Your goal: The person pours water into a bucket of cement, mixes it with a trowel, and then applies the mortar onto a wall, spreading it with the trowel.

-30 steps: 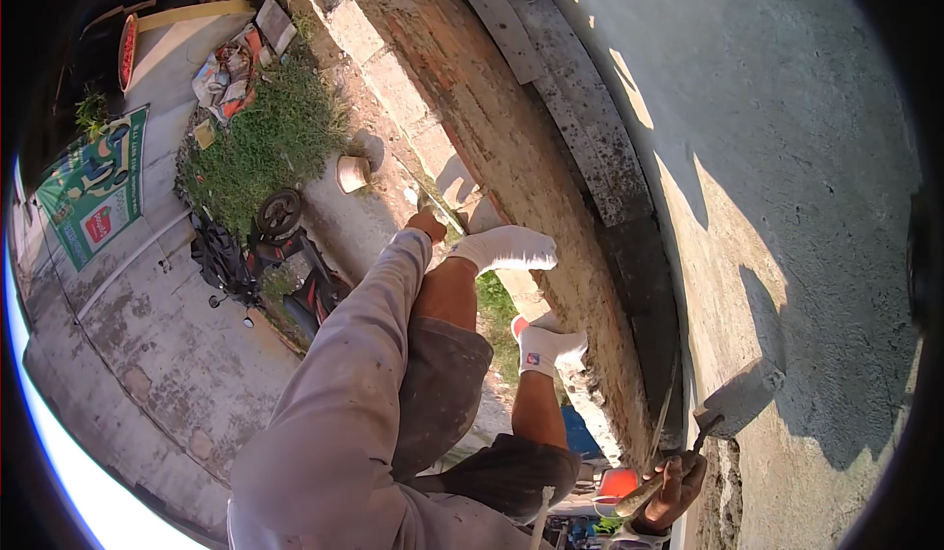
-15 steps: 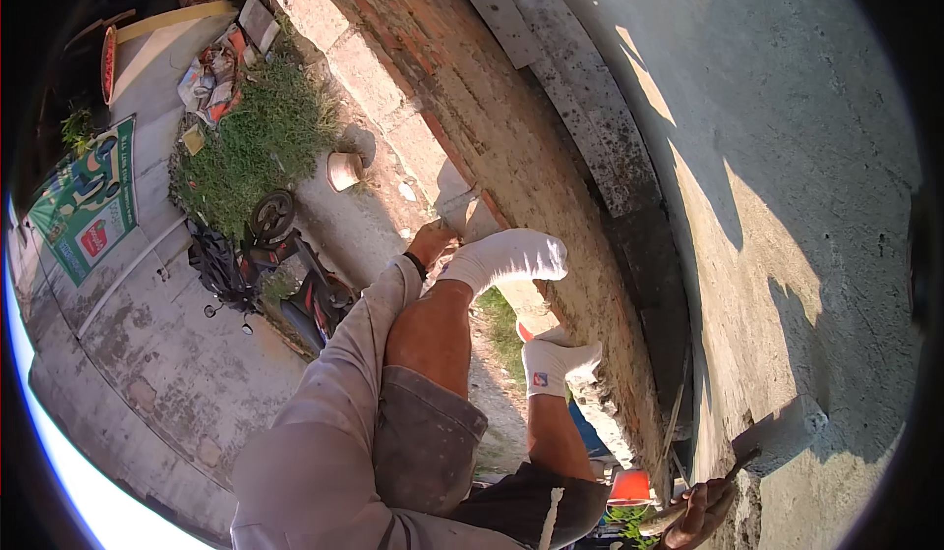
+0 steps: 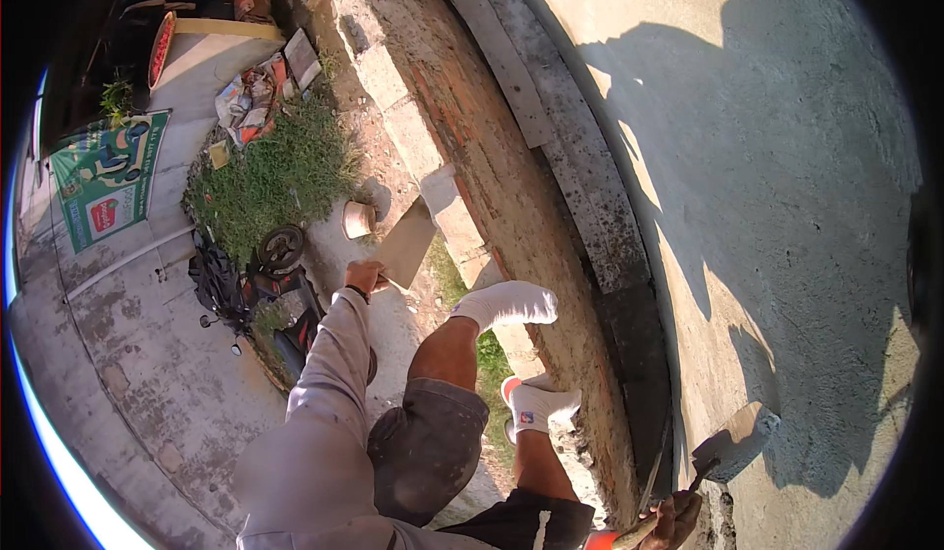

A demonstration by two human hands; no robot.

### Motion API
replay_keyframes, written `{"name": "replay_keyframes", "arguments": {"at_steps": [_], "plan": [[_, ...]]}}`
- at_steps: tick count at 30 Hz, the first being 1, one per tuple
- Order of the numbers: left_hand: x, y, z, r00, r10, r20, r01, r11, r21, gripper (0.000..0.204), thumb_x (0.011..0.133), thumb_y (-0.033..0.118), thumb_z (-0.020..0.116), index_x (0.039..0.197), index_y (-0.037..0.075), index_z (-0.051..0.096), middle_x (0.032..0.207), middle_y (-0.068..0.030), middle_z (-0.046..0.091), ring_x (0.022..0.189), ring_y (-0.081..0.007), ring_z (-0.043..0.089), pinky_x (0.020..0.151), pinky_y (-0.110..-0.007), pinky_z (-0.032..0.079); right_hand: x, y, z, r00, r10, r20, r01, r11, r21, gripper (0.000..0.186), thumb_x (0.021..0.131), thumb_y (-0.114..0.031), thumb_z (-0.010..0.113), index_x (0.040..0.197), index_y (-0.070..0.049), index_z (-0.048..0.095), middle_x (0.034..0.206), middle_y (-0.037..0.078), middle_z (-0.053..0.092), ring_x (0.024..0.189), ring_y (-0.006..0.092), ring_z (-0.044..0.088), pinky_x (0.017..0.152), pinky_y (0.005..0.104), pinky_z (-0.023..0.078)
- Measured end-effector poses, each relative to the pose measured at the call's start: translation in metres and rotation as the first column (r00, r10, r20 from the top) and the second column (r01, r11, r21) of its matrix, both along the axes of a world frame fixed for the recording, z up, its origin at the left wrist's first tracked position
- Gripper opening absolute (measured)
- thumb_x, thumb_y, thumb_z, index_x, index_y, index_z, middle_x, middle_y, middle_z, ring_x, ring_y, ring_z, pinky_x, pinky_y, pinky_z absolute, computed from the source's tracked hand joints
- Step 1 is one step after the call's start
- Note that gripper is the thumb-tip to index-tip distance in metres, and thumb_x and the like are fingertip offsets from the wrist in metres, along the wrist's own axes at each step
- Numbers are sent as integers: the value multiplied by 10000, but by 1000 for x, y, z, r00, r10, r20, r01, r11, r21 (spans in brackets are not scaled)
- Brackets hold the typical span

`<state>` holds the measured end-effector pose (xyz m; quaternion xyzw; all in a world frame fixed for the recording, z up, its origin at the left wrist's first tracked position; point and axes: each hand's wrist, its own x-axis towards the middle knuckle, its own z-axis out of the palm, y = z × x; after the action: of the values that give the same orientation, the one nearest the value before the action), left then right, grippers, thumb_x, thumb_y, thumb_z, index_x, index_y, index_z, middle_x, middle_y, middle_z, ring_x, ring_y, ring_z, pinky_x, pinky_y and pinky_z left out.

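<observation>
My left hand, with a dark band at its wrist, is closed on one end of a flat, thin grey-brown board. The board reaches out past the wall's edge, over the ground below. At the lower right my right hand grips the handle of a trowel. The trowel's blade lies against the grey cement surface, which is partly in shadow. My feet, in white socks, rest on the rough brick wall top.
A strip of grey slabs runs beside the brick wall top. Down to the left are a motorbike, a pale pot, green weeds and a green banner on a wall. Part of a red container shows near my right hand.
My left hand has moved left, away from my foot, and the board it holds now shows plainly. The trowel and right hand sit lower and further left in view; the view has shifted.
</observation>
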<state>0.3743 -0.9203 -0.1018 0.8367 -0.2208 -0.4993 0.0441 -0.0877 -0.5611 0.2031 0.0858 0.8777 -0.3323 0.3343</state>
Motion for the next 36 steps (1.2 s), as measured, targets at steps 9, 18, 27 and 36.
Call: {"name": "replay_keyframes", "arguments": {"at_steps": [9,18,27,36], "plan": [[14,-93,130,875,241,-420,-459,689,-561,176,880,86,541,1025,-13,551,953,-98,620,841,-220,641,727,-303,557,-21,39,-10,952,297,77,-301,953,45,257,857,-244,532,842,2,460,691,93,493,579,170,504,488,301,413],[-73,-174,61,945,-106,309,306,617,-725,291,806,226,608,948,-28,620,817,-167,657,717,-281,651,684,-365,525,-29,52,-15,666,692,-278,-704,707,73,224,889,-205,494,883,18,473,668,94,506,554,180,497,483,297,405],[-114,-125,26,214,-466,859,943,326,-58,442,826,199,503,1252,83,477,1116,-145,579,753,-321,641,662,-422,517,-16,47,-17,978,198,64,-204,970,128,384,769,-233,650,1046,-9,509,830,91,513,750,200,515,642,391,418],[-201,-121,-25,182,-767,616,956,284,71,339,773,123,583,1044,5,417,1025,-192,497,805,-344,630,692,-430,509,-14,29,-22,929,357,-98,-265,826,497,458,760,-343,688,1010,-4,507,856,96,532,806,211,501,736,352,425]]}}
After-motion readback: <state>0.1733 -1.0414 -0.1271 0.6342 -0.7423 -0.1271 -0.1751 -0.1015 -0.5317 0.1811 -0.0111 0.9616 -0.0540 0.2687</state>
